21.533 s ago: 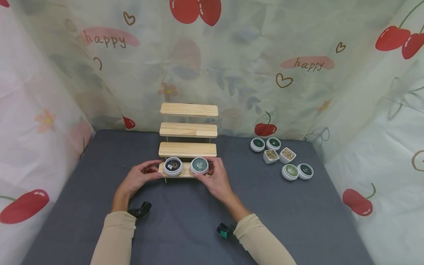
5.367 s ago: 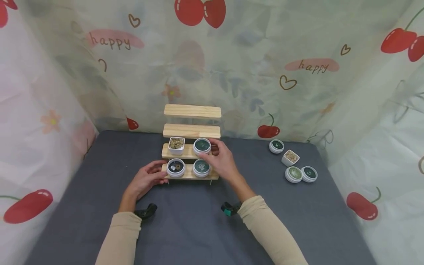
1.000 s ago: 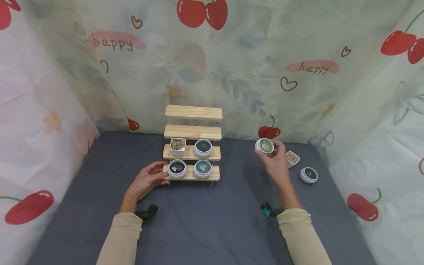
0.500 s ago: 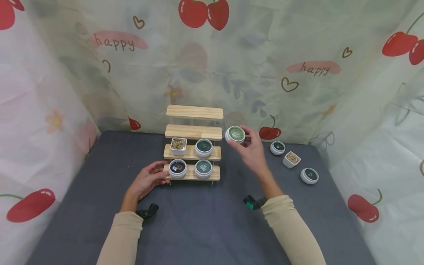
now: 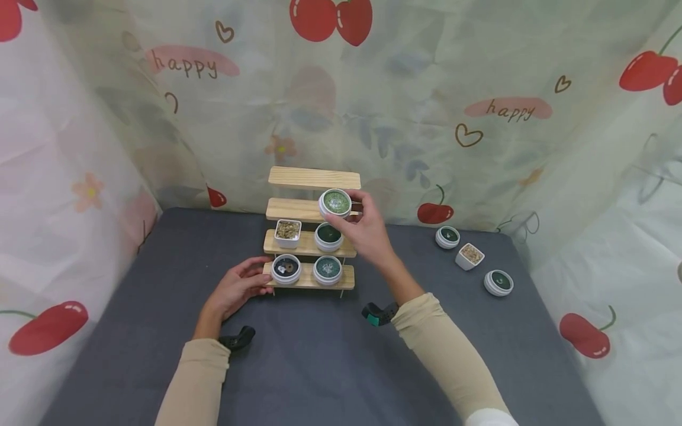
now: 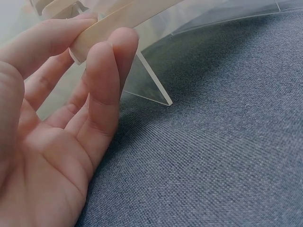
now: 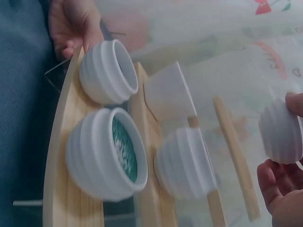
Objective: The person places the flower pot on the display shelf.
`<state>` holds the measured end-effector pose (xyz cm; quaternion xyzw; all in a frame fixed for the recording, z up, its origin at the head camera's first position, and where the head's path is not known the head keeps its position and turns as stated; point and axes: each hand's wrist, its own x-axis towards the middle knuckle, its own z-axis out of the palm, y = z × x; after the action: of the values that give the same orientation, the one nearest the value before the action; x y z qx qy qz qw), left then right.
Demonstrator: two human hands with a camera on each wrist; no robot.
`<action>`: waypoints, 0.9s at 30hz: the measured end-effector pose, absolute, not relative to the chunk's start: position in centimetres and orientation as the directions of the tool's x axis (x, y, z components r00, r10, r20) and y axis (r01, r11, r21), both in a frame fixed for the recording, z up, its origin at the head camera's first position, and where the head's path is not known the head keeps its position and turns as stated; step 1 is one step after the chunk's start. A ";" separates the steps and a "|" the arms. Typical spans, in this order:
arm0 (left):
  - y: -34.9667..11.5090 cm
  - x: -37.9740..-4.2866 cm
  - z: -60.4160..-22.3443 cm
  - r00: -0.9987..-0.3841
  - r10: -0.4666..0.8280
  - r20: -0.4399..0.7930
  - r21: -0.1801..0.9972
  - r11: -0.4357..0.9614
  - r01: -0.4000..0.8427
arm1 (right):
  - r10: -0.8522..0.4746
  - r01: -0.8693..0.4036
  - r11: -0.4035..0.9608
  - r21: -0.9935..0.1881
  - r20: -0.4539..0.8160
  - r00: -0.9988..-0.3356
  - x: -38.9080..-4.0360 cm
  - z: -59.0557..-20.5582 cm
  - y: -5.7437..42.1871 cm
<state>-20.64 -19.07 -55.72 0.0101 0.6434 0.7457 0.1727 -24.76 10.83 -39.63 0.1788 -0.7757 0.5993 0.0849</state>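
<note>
A tiered stand with several wooden shelves point(image 5: 314, 177) and clear legs stands near the back of the table. My left hand point(image 5: 234, 290) pinches the left end of its lowest shelf between thumb and fingers, as the left wrist view shows of the plank point(image 6: 111, 23). In my right hand point(image 5: 367, 231) is a round white ribbed pot point(image 5: 337, 202) with light green filling, held at the right part of the third shelf up. On the lowest shelf sit a dark-filled pot point(image 5: 286, 269) and a teal-filled pot point(image 5: 327, 270). One shelf higher are a square pot point(image 5: 288, 233) and a dark green one point(image 5: 328, 236).
To the right on the grey cloth are a round dark green pot point(image 5: 447, 237), a square pot point(image 5: 470, 256) with pale grains, and another round dark green pot point(image 5: 498, 283). A patterned curtain point(image 5: 373, 106) hangs close behind the stand.
Over the last second my right hand has carried the light green pot leftward to the stand. Since the oldest frame, the square and dark green pots have come onto the second shelf. My left hand stays put.
</note>
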 end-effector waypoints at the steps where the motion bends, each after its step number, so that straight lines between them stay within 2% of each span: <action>1: -19.0 -20.6 -55.7 -0.940 0.272 -0.208 0.963 -0.111 -0.245 | -0.177 -0.376 0.214 -0.901 0.343 -0.922 -24.9 -39.6 10.5; 19: -19.1 -20.6 -55.9 -0.939 0.277 -0.204 0.958 -0.139 -0.249 | -0.217 -0.238 0.260 -0.936 0.184 -0.959 -26.7 -39.9 4.4; 27: -19.0 -20.6 -56.0 -0.939 0.289 -0.188 0.963 -0.135 -0.235 | -0.233 -0.223 0.273 -0.936 0.160 -0.959 -27.7 -40.1 3.0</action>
<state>-20.62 -19.04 -55.98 0.0213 0.6341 0.7532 0.1738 -27.66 3.00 -40.07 0.1428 -0.7978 0.5857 -0.0044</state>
